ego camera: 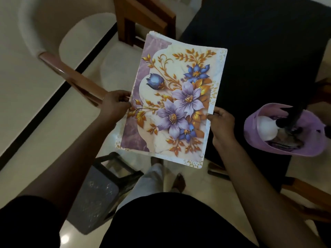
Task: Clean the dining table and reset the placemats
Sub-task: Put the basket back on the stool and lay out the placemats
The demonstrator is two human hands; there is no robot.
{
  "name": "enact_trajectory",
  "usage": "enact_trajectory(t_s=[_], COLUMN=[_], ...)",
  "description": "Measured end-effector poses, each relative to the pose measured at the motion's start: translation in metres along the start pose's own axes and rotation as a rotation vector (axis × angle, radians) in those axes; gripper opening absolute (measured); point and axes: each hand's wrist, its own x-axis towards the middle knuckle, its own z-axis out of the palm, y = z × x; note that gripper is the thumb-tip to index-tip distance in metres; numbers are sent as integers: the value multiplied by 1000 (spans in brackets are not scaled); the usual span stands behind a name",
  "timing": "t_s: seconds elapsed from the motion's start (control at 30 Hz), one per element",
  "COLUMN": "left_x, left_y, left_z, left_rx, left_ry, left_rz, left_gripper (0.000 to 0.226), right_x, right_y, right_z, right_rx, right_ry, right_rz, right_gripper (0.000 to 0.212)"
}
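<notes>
Holding a stack of floral placemats (172,97) in the air, long side pointing away from the body, partly over the dark bench (259,51) and partly over the pale floor (35,104). Left hand (114,106) at the stack's left edge, fingers curled and pinching it, thumb on the printed face. Right hand (222,122) at the right edge, lower down, pinching likewise. Top mat printed with purple and blue flowers and gold leaves. Near the right hand, a purple tub (254,140) holding a white round thing and dark items. Beyond the stack, a wooden chair (143,18); under the left forearm, a grey stool (96,194).
</notes>
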Motion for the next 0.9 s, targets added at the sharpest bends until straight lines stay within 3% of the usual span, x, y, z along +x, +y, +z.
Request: enact_trajectory(t_s=[0.2,0.5,0.7,0.8,0.9], left_x=[77,139,154,148,114], left_y=[25,41,32,30,45], left_z=[30,60,77,85,101], left_rx=[97,182,253,272,337], left_ry=[-95,-222,-225,-168,-65], left_rz=[58,5,-41,-83,22], left_gripper=[37,33,33,52,56], right_x=[56,102,110,102,74], right_y=[1,6,17,16,10], right_z=[5,10,1,-5,-14], right_rx=[-125,-203,-261,-271,-242], right_ry=[141,268,259,196,87], right_rz=[-14,49,64,55,10], right_gripper=[27,26,29,43,40])
